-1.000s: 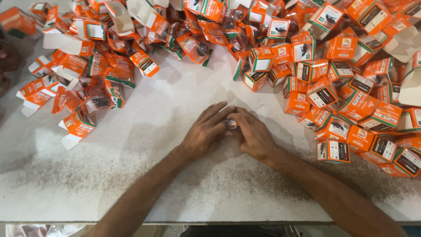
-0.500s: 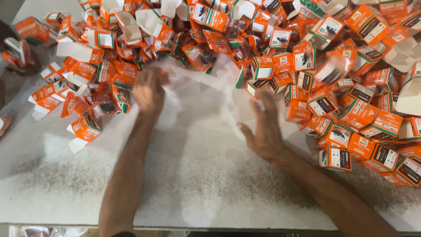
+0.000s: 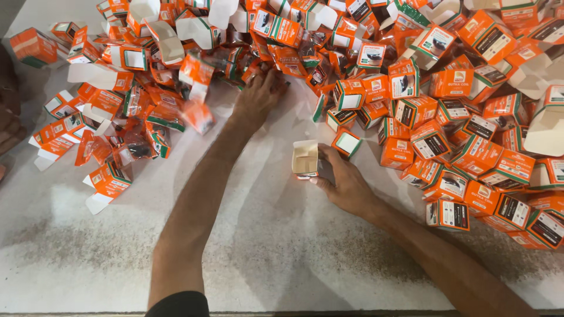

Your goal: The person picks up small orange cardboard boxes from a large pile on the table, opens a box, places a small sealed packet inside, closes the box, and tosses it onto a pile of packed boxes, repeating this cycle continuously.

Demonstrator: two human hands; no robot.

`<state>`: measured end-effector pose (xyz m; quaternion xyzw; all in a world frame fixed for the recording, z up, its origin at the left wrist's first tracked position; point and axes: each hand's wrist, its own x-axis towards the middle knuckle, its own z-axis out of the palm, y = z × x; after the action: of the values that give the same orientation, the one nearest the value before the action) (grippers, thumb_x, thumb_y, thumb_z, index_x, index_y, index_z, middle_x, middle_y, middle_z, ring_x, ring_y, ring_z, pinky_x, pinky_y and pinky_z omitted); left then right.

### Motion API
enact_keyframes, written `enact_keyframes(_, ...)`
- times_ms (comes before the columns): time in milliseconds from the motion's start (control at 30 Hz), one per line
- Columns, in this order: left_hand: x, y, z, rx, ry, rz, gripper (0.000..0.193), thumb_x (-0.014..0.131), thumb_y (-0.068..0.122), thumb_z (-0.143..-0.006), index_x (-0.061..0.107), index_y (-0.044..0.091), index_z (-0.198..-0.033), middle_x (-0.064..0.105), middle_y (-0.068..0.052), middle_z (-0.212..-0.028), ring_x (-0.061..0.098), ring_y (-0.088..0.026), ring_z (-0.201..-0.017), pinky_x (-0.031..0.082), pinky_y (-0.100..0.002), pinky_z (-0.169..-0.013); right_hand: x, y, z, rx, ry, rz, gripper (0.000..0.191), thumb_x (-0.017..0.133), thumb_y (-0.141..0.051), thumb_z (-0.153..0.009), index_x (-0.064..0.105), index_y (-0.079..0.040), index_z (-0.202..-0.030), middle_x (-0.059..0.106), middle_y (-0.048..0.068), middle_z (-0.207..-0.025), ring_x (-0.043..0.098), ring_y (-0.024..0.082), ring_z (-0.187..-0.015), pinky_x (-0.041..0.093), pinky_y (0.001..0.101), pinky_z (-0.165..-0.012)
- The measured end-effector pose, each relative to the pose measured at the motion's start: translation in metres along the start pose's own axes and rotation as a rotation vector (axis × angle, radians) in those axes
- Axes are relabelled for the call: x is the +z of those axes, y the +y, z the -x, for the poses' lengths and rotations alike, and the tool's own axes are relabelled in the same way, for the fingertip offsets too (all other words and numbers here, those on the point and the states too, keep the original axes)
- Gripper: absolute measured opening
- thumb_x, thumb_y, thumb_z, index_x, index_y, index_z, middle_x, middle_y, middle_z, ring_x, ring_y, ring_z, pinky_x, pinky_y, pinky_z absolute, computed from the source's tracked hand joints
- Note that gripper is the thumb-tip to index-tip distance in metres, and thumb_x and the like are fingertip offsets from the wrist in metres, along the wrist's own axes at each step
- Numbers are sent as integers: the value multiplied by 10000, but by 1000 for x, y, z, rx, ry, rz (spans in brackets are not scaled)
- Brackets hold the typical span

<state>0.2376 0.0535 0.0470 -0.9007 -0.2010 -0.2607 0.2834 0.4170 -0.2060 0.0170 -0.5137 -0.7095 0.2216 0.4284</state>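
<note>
My right hand grips a small open carton, its pale inside facing up, just above the white table. My left hand is stretched far forward, fingers spread on the near edge of a heap of flat and crumpled orange cartons; whether it grips one of them I cannot tell. Between the hands stands an orange box with a white top.
Folded orange boxes with black and white panels fill the right side and the far edge. Loose unfolded cartons lie at the left. A dark object sits at the left border.
My hands were together at the table's middle. They parted; the left reached forward into the heap, the right now holds an open carton.
</note>
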Motion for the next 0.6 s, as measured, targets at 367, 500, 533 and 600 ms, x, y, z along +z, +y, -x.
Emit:
enact_keyframes(367,-89,64,52,-454,-29,806,428,711,0,-878,579,29,-1284,633,-194,-1075,685,-366,-852,556,-462,-734,-6,-11,1,40,14,61,543,823,-165,-822,588,2,-1281,678,179,-1227,649,339,-1183,512,424,-991)
enact_keyframes(500,-138,114,75,-251,419,754,543,601,-145,-846,508,-21,-1366,627,-214,-1202,670,-436,-1047,574,-479,-876,-5,-10,2,33,48,35,584,858,-179,-780,608,13,-1272,687,172,-1209,671,330,-1145,525,419,-965)
enact_keyframes(533,-143,120,75,-101,499,698,529,628,-153,-860,496,-30,-1358,654,-194,-1227,686,-432,-1080,585,-491,-895,-4,-9,1,18,53,38,585,867,-179,-770,609,16,-1257,684,176,-1210,674,332,-1143,528,419,-964)
enact_keyframes(600,-152,127,75,-51,340,694,560,738,-45,-838,549,22,-1361,599,-206,-1313,636,-422,-1186,548,-551,-1010,-3,-7,1,-23,57,48,590,865,-165,-761,605,19,-1257,679,179,-1220,672,338,-1153,531,420,-972)
